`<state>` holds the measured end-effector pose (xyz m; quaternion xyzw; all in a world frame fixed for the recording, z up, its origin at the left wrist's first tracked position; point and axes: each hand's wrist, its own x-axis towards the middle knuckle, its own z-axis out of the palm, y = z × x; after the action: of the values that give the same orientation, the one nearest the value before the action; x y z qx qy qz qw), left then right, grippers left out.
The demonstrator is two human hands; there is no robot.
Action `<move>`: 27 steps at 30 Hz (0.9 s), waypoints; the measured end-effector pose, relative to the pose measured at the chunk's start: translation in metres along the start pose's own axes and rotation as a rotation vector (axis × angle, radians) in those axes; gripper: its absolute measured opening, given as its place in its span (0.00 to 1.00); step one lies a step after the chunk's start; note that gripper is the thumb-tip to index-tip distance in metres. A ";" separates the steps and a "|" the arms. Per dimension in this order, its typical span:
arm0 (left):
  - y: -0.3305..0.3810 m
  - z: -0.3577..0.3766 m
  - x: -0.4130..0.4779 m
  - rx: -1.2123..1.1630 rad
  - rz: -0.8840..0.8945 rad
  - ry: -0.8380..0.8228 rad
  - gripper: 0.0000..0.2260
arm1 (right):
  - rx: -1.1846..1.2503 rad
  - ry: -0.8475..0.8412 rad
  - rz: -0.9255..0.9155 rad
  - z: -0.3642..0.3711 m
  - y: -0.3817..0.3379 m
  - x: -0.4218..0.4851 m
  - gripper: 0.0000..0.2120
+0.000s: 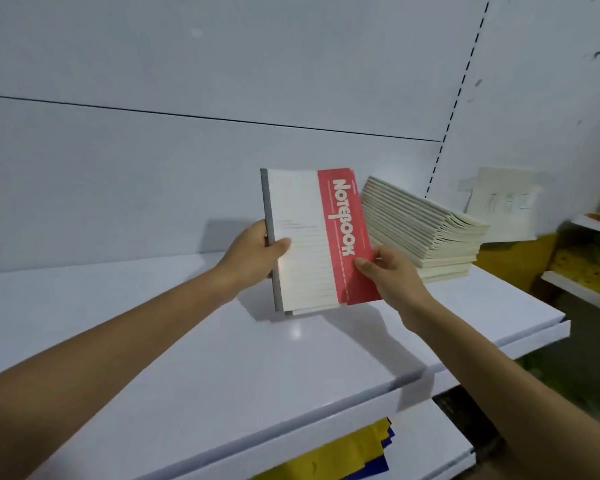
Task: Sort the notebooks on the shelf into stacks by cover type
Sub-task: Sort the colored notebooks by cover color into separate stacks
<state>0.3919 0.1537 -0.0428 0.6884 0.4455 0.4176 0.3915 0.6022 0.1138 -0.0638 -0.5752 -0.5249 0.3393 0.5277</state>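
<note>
Notebooks [309, 244] are held upright as a thin bundle in the middle of the view, above a white shelf [222, 358]. The front cover is cream with faint ruled lines, a grey spine down its left edge, and a red band down its right side. The band carries the word "Notebook" in white letters, reading top to bottom. Offset edges at the top right and bottom show more than 1 book in the bundle. Its lower edge sits at or just above the shelf surface; contact cannot be told.

Both hands are clamped on the bundle. The left hand [257, 252] grips the spine side, thumb lying across the front cover and fingers hidden behind. The right hand [392, 275] pinches the lower right part of the red band, thumb on the front.

Just behind and to the right of the bundle, a tall stack of cream notebooks [426, 230] lies flat on the same shelf, fanned unevenly. A pale paper note [503, 202] is stuck to the white back panel [153, 150] beyond the stack; its writing is too blurred to read. Yellow and blue sheets [347, 452] lie on a lower shelf at the bottom of the view.
</note>
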 end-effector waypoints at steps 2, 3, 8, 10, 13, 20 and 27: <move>-0.005 -0.003 0.006 -0.001 -0.047 0.007 0.09 | -0.012 -0.029 0.038 0.004 0.002 0.013 0.02; -0.009 -0.004 0.009 0.000 -0.076 0.005 0.09 | -0.009 -0.049 0.067 0.006 0.004 0.019 0.03; -0.027 -0.015 0.014 -0.059 -0.247 0.039 0.11 | 0.196 -0.179 0.245 0.016 0.016 0.047 0.10; -0.029 -0.015 0.016 -0.059 -0.277 0.058 0.10 | 0.222 -0.173 0.262 0.020 0.019 0.056 0.08; -0.032 -0.011 0.019 0.012 -0.276 0.095 0.09 | 0.103 -0.142 0.257 0.024 0.026 0.067 0.08; -0.059 0.005 0.031 0.302 -0.238 0.151 0.14 | -0.144 -0.282 0.087 0.020 0.035 0.078 0.06; -0.079 0.016 0.041 0.706 -0.289 0.159 0.32 | -0.439 -0.359 -0.051 0.018 0.047 0.082 0.22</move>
<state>0.3943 0.2125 -0.1107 0.6764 0.6831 0.2314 0.1497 0.6147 0.2020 -0.0991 -0.5931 -0.6850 0.3008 0.2976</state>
